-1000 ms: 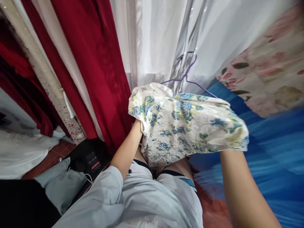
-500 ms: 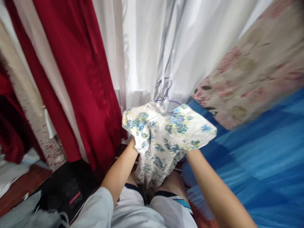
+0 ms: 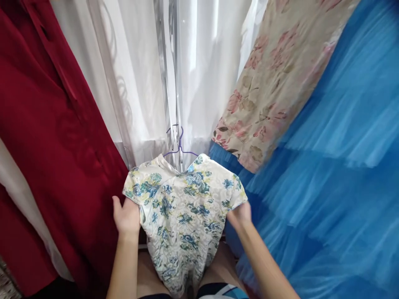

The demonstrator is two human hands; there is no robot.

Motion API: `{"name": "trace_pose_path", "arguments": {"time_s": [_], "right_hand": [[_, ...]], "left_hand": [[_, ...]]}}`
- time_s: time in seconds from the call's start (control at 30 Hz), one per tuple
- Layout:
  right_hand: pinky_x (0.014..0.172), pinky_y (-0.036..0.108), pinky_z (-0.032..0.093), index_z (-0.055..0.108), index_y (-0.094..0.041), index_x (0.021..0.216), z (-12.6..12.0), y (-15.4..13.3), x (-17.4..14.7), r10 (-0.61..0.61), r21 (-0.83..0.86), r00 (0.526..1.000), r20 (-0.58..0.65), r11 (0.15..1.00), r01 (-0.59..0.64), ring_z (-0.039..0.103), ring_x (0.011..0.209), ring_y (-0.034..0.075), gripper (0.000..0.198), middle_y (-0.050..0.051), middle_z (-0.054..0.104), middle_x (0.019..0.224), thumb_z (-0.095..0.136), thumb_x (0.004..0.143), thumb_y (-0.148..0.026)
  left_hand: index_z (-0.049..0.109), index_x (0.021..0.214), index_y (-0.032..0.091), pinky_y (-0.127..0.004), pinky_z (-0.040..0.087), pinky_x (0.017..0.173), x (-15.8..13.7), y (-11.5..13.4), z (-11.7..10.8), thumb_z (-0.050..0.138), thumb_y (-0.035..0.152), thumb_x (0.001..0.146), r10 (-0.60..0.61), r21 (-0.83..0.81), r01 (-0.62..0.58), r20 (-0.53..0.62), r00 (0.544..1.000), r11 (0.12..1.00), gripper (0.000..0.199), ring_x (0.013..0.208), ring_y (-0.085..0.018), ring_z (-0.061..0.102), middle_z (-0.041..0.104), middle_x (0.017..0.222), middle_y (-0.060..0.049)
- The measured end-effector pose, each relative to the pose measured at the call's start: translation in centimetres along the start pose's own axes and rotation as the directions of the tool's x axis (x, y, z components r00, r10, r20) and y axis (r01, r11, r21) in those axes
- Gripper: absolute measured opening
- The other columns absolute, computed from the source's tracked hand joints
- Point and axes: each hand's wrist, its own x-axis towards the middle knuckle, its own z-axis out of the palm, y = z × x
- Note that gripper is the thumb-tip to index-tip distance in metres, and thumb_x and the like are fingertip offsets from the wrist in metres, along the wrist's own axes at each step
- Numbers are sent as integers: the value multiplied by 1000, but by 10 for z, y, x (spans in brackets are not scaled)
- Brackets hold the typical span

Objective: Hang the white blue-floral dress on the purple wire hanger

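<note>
A short-sleeved white dress (image 3: 187, 216) with blue and green flowers hangs on a purple hanger (image 3: 180, 145). Its front faces up, over my lap. My left hand (image 3: 127, 215) is at the left sleeve opening, thumb stretched out to the side and open; its fingertips go out of sight under the sleeve. At the opposite sleeve is my right hand (image 3: 241, 214), its fingers hidden by the cloth, so its grip cannot be made out.
White curtain-like cloth (image 3: 140, 74) hangs behind the hanger. On the left hangs dark red fabric (image 3: 62, 145). A beige garment with pink flowers (image 3: 258, 112) and layered blue tulle (image 3: 330, 178) hang close on the right.
Both hands have come out from under the dress to its sleeve openings. The dress now lies spread smoother, lower and further left in view; the camera view has shifted too.
</note>
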Motion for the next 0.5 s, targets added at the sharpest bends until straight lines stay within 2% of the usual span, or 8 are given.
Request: {"name": "trace_pose_path", "arguments": {"time_s": [0.1, 0.17, 0.27, 0.3, 0.37, 0.43, 0.5], "right_hand": [[79, 42, 56, 39, -32, 148, -17, -9, 3, 37, 142, 993, -113, 990, -20, 67, 107, 30, 65, 7, 67, 126, 38, 93, -66], [76, 37, 56, 39, -32, 149, -24, -26, 8, 96, 156, 993, -73, 984, -84, 69, 101, 28, 67, 6, 67, 127, 53, 89, -59], [67, 31, 54, 54, -28, 139, -29, -56, 24, 143, 103, 989, 35, 984, -146, 70, 86, 24, 63, 7, 70, 121, 71, 80, -45], [63, 30, 54, 58, -25, 134, -29, -64, 30, 142, 112, 990, 10, 984, -142, 70, 80, 23, 59, 8, 72, 116, 71, 79, -43], [58, 30, 52, 65, -22, 126, -27, -76, 37, 121, 151, 983, -141, 983, -100, 68, 75, 23, 51, 9, 73, 109, 70, 79, -41], [60, 33, 53, 67, -22, 123, -24, -81, 30, 78, 159, 940, -331, 987, -26, 69, 81, 27, 48, 10, 73, 111, 69, 78, -40], [67, 39, 55, 68, -26, 122, -18, -82, 7, 28, 123, 883, -469, 992, 34, 68, 93, 33, 46, 9, 70, 119, 67, 79, -41]], "left_hand": [[51, 141, 36, -52, 43, 108, 8, 35, -3, 50, 59, 90, 32, -187, -49, -92, 995, 981, 56, 135, -31, 47, 59, 139, -4], [56, 136, 34, -47, 45, 107, 18, 59, -5, 63, 41, 88, 36, -220, -53, -80, 996, 974, 50, 132, -30, 51, 60, 137, -3], [59, 132, 26, -44, 48, 104, 43, 91, -10, 70, 35, 84, 64, -79, -61, 29, 998, 995, 51, 126, -33, 56, 62, 135, -7], [58, 133, 24, -44, 48, 105, 52, 99, -11, 71, 36, 83, 71, -7, -71, 48, 996, 997, 53, 126, -34, 55, 60, 136, -8], [48, 141, 23, -45, 43, 109, 68, 109, -12, 75, 37, 79, 133, 185, -136, 29, 991, 973, 68, 131, -34, 50, 53, 144, -11], [33, 151, 25, -48, 33, 115, 76, 110, -7, 79, 34, 75, 306, 445, -271, -7, 952, 853, 89, 139, -35, 40, 38, 155, -13], [22, 155, 26, -50, 21, 120, 76, 104, 5, 80, 27, 72, 492, 671, -402, 64, 868, 623, 101, 145, -35, 28, 26, 160, -12]]}}
